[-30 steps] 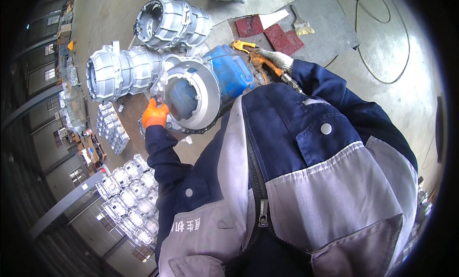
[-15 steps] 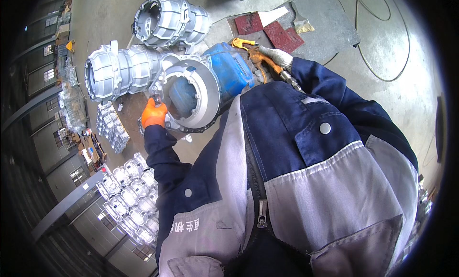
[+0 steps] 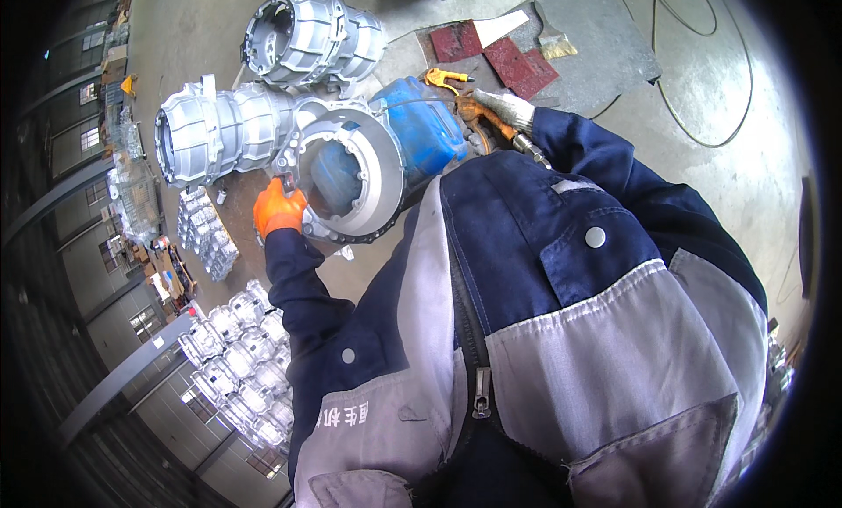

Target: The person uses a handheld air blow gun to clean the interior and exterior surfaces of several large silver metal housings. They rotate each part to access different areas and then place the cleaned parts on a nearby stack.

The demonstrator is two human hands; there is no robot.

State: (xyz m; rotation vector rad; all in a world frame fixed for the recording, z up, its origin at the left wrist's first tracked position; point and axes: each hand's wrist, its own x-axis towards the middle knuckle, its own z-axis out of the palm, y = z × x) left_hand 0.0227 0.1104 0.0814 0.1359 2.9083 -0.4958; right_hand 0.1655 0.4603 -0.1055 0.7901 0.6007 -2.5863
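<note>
While two ribbed grey housings (image 3: 219, 135) lie at ten o'clock, the orange-gloved left hand (image 3: 279, 210) is clamped on the rim of the round metal casting (image 3: 346, 175) near centre. At one o'clock, the grey-gloved right hand (image 3: 504, 111) grips a yellow-handled tool (image 3: 445, 76).
</note>
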